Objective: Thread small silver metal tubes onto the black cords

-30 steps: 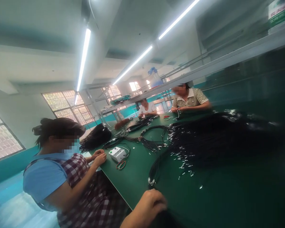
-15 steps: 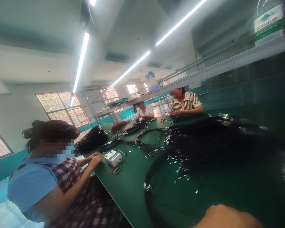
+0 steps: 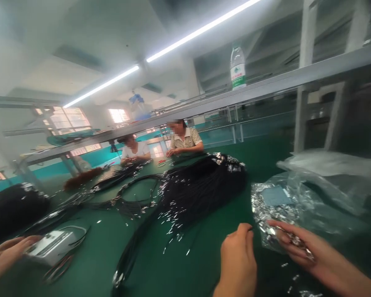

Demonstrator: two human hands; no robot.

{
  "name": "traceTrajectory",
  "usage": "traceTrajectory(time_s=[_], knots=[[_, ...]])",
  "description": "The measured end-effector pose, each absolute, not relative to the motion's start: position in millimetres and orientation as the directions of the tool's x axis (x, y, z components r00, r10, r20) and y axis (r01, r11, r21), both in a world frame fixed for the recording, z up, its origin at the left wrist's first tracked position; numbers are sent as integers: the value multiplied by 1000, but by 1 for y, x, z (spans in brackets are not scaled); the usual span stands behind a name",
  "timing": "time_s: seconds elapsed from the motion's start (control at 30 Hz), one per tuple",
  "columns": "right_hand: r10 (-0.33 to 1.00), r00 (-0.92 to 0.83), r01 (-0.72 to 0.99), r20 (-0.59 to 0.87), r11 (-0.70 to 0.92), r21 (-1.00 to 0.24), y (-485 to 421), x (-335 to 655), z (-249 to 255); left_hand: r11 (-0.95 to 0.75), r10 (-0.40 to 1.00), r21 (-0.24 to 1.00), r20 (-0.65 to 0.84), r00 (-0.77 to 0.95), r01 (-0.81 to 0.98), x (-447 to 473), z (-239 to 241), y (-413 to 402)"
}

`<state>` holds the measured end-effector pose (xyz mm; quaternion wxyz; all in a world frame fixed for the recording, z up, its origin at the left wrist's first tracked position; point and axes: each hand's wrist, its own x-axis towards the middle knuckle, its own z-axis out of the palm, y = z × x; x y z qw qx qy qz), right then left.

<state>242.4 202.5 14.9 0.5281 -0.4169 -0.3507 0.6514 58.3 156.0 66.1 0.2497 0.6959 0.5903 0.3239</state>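
Observation:
My left hand (image 3: 238, 260) is at the lower middle, its fingers curled and pinched. A thin dark strand, seemingly a black cable, shows at the fingertips. To its right, my right hand (image 3: 318, 255) is cupped around a heap of small silvery metal pieces (image 3: 297, 243), thumb and forefinger pointing toward the left hand. Just behind it lies a clear plastic bag (image 3: 318, 194) full of more such pieces. A big bundle of black cables (image 3: 204, 189) with shiny metal ends stretches across the table ahead of both hands.
A co-worker's hand (image 3: 12, 251) rests by a white box (image 3: 52, 247) at left. Two people sit across the green table (image 3: 173, 272). A raised shelf (image 3: 216, 99) crosses above, carrying a water bottle (image 3: 238, 68). Loose metal bits lie near my right hand.
My view has swung to the right. Both hands and the bag of metal pieces are now in sight, where earlier only part of one hand showed. The near co-worker is mostly out of view.

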Motion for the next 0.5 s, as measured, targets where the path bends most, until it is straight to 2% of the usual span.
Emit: traceTrajectory(time_s=[0.07, 0.13, 0.3, 0.5], knots=[[943, -192, -531, -273, -334, -779, 200, 239, 25, -189, 981, 741, 168, 94, 644, 58, 54, 160], [926, -235, -580, -295, -377, -722, 198, 238, 32, -230, 972, 745, 208, 109, 626, 57, 41, 162], [931, -245, -546, -271, -363, -755, 191, 239, 36, -321, 944, 736, 302, 135, 596, 55, 27, 162], [931, -244, -526, -271, -362, -770, 191, 234, 32, -292, 956, 797, 260, 137, 528, 56, 31, 158]])
